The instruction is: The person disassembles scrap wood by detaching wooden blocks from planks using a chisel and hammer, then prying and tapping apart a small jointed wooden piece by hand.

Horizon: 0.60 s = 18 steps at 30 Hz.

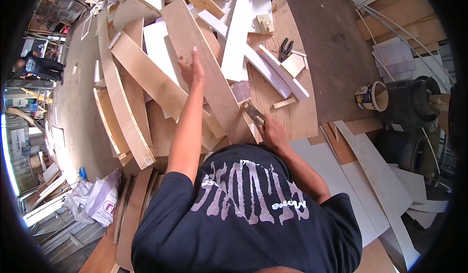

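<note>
A long brown wooden board (207, 60) lies slanted across the cluttered worktable in front of me. My left hand (193, 71) is closed on its left edge, thumb lying up along the face and the other fingers curled. Lower down on the right, my right hand (274, 134) is wrapped around worn metal pincers (253, 113). The head of the pincers is against the board's right edge, near its close end; what the jaws hold, if anything, is too small to tell. Beside that edge sits a small purplish-grey piece (241, 91).
White strips (237, 34) and other boards (146, 70) pile over the worktable (304, 119). Black-handled pliers (285, 49) lie at the right. A bucket (373, 96) and a black drum (414, 102) stand on the floor. Another person (41, 65) is far left.
</note>
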Motion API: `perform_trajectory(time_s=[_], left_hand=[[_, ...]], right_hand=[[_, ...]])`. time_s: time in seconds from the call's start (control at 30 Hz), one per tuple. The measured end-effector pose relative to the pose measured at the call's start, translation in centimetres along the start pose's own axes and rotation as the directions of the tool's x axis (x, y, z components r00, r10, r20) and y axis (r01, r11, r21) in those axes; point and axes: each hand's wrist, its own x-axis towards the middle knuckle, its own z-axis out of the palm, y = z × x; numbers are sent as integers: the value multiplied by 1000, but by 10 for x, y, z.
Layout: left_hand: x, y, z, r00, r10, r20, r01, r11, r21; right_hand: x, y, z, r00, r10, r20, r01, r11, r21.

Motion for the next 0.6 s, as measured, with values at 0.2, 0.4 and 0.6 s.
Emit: perform_trajectory(time_s=[0.2,0.4,0.6], left_hand=[[24,-34,4,832,3,554,397,695,-600],[8,-2,-20,828,-17,561,403,713,-574],[5,-2,-1,933,-231,275,338,822,-457]], right_hand=[[5,6,2,995,39,87,-41,999,15],[7,0,0,995,54,87,-58,997,45],[13,-17,-19,999,17,49,-20,998,65]])
